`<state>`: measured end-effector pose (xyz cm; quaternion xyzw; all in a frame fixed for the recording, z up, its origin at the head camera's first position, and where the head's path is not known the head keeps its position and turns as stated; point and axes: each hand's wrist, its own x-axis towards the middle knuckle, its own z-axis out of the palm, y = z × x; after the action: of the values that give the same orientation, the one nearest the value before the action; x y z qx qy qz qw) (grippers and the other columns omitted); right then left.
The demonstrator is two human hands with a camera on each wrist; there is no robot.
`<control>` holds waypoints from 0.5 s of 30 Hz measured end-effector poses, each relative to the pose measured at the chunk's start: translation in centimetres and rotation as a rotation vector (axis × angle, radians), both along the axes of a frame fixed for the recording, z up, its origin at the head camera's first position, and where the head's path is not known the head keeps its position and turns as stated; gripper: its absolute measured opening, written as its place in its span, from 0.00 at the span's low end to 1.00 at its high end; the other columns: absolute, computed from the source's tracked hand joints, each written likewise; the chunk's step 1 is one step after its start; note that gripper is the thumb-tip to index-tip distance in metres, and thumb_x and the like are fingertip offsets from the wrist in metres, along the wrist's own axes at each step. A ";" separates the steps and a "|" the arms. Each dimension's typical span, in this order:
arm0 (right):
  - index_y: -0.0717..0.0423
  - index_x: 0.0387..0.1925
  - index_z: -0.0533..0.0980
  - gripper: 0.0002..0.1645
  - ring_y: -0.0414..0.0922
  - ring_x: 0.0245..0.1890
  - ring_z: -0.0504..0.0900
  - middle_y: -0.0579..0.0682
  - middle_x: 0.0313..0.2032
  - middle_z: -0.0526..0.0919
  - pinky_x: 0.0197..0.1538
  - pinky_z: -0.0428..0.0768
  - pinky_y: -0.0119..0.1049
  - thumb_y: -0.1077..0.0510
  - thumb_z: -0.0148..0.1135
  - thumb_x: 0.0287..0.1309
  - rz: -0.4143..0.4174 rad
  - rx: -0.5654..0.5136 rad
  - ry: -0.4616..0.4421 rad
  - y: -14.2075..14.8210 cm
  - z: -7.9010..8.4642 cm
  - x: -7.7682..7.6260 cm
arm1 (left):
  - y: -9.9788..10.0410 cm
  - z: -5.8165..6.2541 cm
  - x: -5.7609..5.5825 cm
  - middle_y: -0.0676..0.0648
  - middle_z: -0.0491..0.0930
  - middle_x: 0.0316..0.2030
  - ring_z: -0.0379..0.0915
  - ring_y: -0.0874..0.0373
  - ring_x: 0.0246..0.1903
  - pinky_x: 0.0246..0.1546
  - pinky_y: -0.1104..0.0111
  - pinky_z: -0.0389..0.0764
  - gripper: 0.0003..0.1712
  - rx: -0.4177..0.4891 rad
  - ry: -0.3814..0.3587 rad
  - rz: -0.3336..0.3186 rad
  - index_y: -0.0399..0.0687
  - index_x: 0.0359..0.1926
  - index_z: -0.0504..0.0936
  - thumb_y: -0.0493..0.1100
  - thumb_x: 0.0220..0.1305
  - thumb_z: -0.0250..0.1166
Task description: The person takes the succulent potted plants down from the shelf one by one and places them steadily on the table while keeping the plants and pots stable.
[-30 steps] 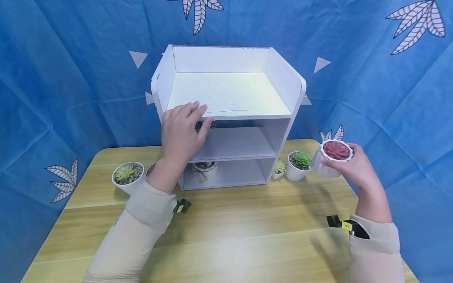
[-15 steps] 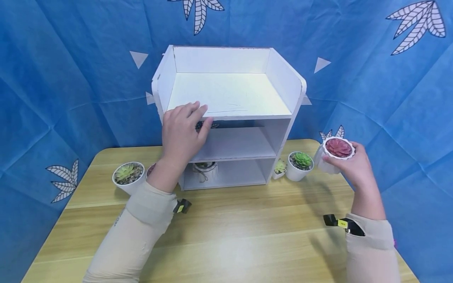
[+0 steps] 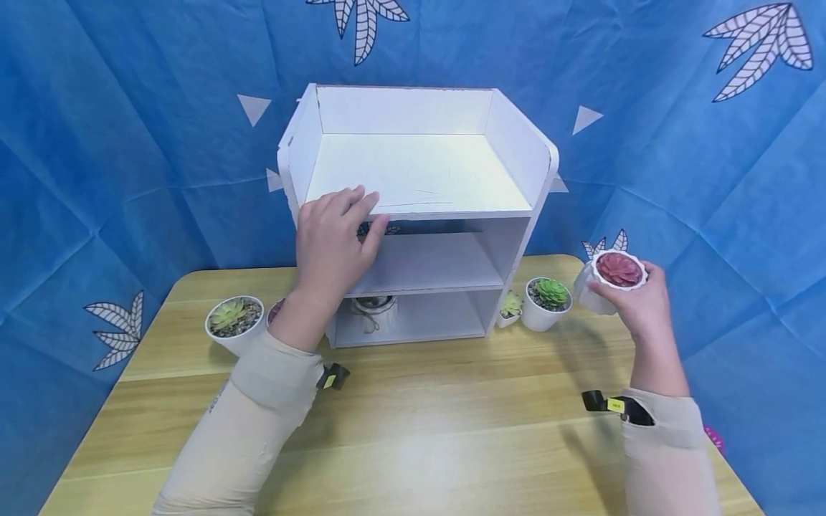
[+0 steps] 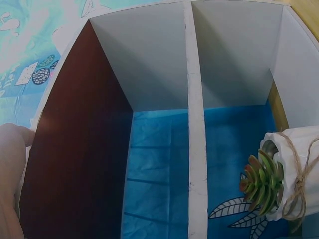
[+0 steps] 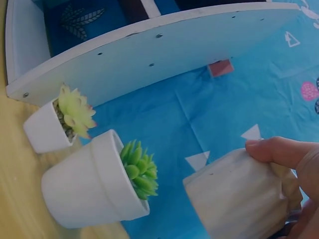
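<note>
A white shelf (image 3: 426, 172) stands at the back of the table, and my left hand (image 3: 335, 244) rests on the front edge of its top board, near the left side. My right hand (image 3: 642, 301) holds a white pot with a red succulent (image 3: 619, 270) in the air at the right, thumb at the near side; in the right wrist view the white pot (image 5: 239, 194) covers part of the fingers. Left of it, a bright green potted succulent (image 3: 545, 304) and a small pale yellow-green potted succulent (image 3: 510, 308) stand beside the shelf.
The shelf's lowest compartment holds a white pot with twine (image 4: 301, 174) and a succulent. A light green potted succulent (image 3: 234, 322) stands at the table's left; another pot (image 3: 274, 309) is mostly hidden by my left arm. Blue printed cloth (image 3: 174, 143) hangs behind the wooden table (image 3: 413, 430).
My right hand has moved slightly up and right with the red succulent, away from the bright green one, while its forearm has swung left. The left hand has stayed in place.
</note>
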<state>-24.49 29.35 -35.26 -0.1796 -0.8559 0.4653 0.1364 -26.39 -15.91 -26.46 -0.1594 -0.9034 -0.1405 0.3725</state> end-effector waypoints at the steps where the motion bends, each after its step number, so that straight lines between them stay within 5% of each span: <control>1: 0.63 0.76 0.46 0.64 0.60 0.69 0.61 0.65 0.72 0.59 0.68 0.63 0.57 0.47 0.76 0.52 -0.008 -0.008 0.004 0.0 -0.1 -0.1 | 0.0 0.0 0.0 0.45 0.79 0.61 0.73 0.47 0.62 0.60 0.52 0.69 0.27 0.000 -0.001 0.001 0.53 0.62 0.81 0.62 0.73 0.55; 15: 0.60 0.76 0.48 0.64 0.56 0.71 0.60 0.61 0.73 0.58 0.73 0.58 0.48 0.48 0.78 0.49 -0.111 -0.067 0.032 0.5 -2.3 -1.1 | 0.0 0.1 0.1 0.45 0.79 0.61 0.72 0.48 0.62 0.61 0.52 0.69 0.28 -0.002 -0.006 0.008 0.53 0.62 0.81 0.62 0.72 0.55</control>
<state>-25.60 29.88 -37.61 -0.2238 -0.8263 0.4883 0.1694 -26.26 -15.88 -26.39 -0.1559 -0.9052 -0.1386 0.3702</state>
